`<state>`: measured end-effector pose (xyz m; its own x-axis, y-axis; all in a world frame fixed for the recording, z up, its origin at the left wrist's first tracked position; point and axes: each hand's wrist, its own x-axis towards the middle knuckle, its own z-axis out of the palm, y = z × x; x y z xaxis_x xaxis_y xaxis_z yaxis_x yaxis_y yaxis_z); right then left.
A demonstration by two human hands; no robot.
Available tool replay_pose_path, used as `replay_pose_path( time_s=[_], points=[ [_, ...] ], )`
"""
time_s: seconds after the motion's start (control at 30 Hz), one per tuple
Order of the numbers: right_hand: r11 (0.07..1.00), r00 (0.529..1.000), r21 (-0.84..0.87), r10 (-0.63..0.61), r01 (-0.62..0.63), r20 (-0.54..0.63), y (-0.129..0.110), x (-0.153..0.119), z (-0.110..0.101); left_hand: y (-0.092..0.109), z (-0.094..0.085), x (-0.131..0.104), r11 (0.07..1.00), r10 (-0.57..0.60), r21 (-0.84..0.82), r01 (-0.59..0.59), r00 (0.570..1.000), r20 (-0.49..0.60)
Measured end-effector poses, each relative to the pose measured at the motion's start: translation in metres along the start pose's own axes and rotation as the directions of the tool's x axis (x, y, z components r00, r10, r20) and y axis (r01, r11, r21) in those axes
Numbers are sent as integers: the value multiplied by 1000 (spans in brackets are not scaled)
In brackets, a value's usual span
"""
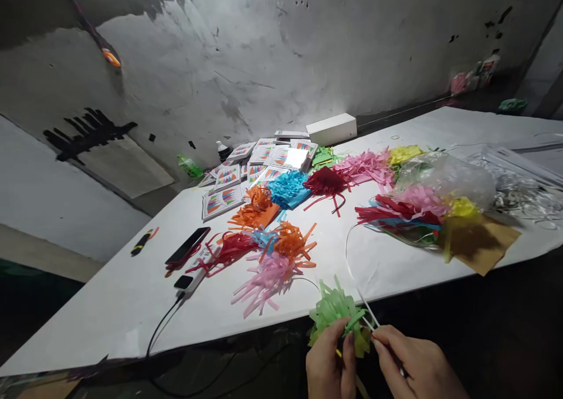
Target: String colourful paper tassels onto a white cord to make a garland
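Observation:
At the table's front edge, my left hand point(331, 361) pinches a green tissue-paper tassel point(334, 301) with cut, fringed strips. Some yellow paper shows beneath the green. To its right, my right hand point(416, 358) has thumb and forefinger closed on a thin white string point(368, 310), which passes beside the tassel and runs up onto the table. Just beyond my hands lies a string of tassels: a pink tassel point(266, 281), an orange tassel point(294, 243) and a red tassel point(233, 251), with light blue paper between them.
On the white-covered table point(136, 305) lie a phone point(188, 246), a power strip point(200, 273) with a black cable and several printed packets point(224, 202). A white box point(332, 129) stands by the wall. Brown paper point(484, 243) and a clear plastic bag point(453, 179) lie right.

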<state>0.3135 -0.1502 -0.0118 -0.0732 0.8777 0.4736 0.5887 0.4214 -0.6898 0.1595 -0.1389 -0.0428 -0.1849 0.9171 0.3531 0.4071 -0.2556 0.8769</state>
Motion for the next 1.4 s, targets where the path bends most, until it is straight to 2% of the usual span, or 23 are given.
replay_pose_path(
  time_s=[0.1,0.27,0.43,0.5,0.57,0.63,0.67,0.73,0.77,0.83,0.97,1.03,1.1,1.27,1.33,1.4],
  points=[
    [1000,995,-29,2,1,96,0,0,-1,-5,2,-1,999,36,38,-35,999,-11],
    [998,987,-4,64,-64,147,2,-1,-3,-10,6,-4,998,52,43,-51,999,-2],
    [949,951,138,261,-284,166,11,3,0,-21,10,-11,980,165,98,-176,981,106],
    [854,904,314,350,-415,245,15,5,3,-27,11,-13,971,186,125,-204,972,142],
    [652,834,528,357,-545,421,19,7,7,-33,11,-13,963,212,131,-235,963,168],
    [424,780,657,290,-624,554,21,7,11,-37,11,-12,949,250,149,-279,951,184],
    [348,773,690,268,-635,575,21,7,13,-38,10,-11,940,267,167,-299,945,189],
    [304,779,717,271,-627,566,21,7,15,-39,9,-10,920,289,212,-329,936,199],
    [326,785,714,286,-619,549,21,8,15,-39,9,-9,911,292,239,-337,934,206],
    [451,800,661,320,-600,508,20,9,13,-37,8,-8,892,285,290,-345,930,230],
    [820,869,333,351,-465,349,18,11,10,-37,5,-5,897,242,308,-318,935,259],
    [904,908,203,318,-377,273,18,14,9,-39,5,-6,913,220,275,-300,933,285],
    [926,923,178,283,-334,262,19,16,10,-43,5,-7,918,206,261,-299,921,330],
    [917,909,187,288,-353,302,20,20,13,-51,7,-14,888,192,314,-336,891,411],
    [903,927,244,305,-354,217,20,20,16,-52,8,-16,902,165,298,-313,887,431],
    [875,928,320,372,-363,35,24,18,18,-50,8,-16,944,90,241,-225,880,466]
  ],
)
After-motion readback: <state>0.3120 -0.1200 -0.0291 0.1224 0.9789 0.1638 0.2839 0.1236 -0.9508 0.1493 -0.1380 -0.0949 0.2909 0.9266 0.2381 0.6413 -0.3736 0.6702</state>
